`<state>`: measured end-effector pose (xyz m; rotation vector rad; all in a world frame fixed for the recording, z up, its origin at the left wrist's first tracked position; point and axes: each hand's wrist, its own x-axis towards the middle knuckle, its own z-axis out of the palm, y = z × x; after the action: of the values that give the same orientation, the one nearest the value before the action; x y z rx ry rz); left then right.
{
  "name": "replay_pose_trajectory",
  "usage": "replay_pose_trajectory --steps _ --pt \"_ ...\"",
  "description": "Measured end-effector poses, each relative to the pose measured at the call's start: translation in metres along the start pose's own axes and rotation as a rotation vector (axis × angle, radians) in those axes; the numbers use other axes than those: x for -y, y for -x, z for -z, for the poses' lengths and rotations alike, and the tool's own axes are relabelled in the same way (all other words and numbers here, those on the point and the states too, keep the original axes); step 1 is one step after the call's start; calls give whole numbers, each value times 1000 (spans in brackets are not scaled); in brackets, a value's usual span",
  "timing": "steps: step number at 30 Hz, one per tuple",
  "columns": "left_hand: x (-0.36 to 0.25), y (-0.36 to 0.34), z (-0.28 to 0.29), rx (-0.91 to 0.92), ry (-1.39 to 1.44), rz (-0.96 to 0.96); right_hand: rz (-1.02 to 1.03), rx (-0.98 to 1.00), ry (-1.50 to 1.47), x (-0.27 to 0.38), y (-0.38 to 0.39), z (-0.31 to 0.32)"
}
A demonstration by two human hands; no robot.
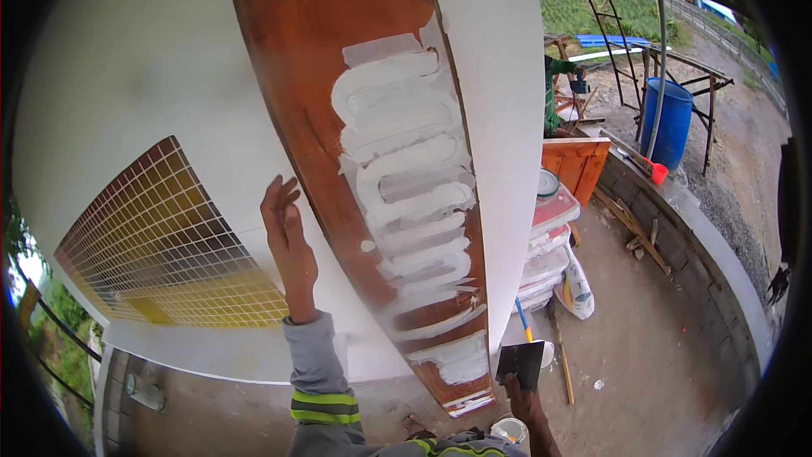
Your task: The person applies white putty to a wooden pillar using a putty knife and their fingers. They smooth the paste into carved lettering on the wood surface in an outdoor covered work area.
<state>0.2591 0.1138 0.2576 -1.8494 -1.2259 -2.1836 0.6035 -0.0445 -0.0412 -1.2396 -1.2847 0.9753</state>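
Observation:
A tall brown panel [292, 42] runs down the white wall [152, 51], smeared with looping bands of white paste [402, 114] over its middle and lower part. My left hand [290, 245] is raised beside the panel's left edge, fingers loosely bent and apart, holding nothing. Whether it touches the wall I cannot tell. Low at the right, my right hand [526, 402] grips a dark, flat-bladed putty knife [520, 360], its blade upward near the panel's lower end. Just below stands a white bucket [509, 429], partly hidden by my arm and body.
Stacked bags [545, 262] stand right of the wall, a lidded tub [548, 183] on top. Sticks [630, 224] lie by a low block wall [702, 262]. A person in green [554, 93] works behind a wooden panel [575, 165]. A blue barrel [666, 123] stands outside.

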Motion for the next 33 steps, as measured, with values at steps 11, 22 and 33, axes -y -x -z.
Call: replay_pose_trajectory --steps 11,22,33 --pt "-15 -66 -42 -4 -79 70 -57 4 120 1 18 26" --pt "-18 -64 -33 96 73 70 -169 -36 7 -1 14 25" --pt "-58 -72 -30 153 -142 194 -107 -25 9 -21 17 17"
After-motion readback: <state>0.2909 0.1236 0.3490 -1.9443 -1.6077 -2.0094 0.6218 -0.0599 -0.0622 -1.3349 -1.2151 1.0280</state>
